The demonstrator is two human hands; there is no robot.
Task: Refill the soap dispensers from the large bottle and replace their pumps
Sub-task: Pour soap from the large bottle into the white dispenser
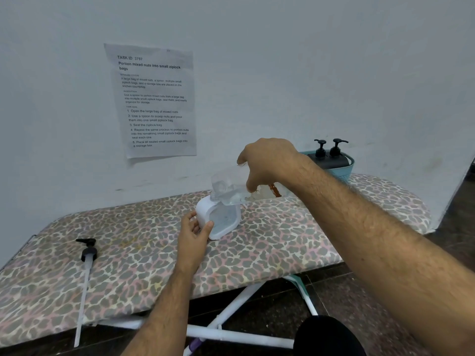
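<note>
On the far left of the ironing board, I see a black pump that lies flat on the leopard-print cover, with its long clear tube pointing toward the near edge. Above it, a printed paper sheet is stuck on the grey wall. Near the middle of the board, my left hand holds the white soap dispenser; the thumb and fingers are curled around its side, and the dispenser is tilted with its open mouth facing up. Just over it, my right hand grips the large clear bottle from above, and the bottle is tipped so that its neck is touching or nearly touching the dispenser opening. At the far right end, a teal basket holds two dark dispensers with black pumps on them.
</note>
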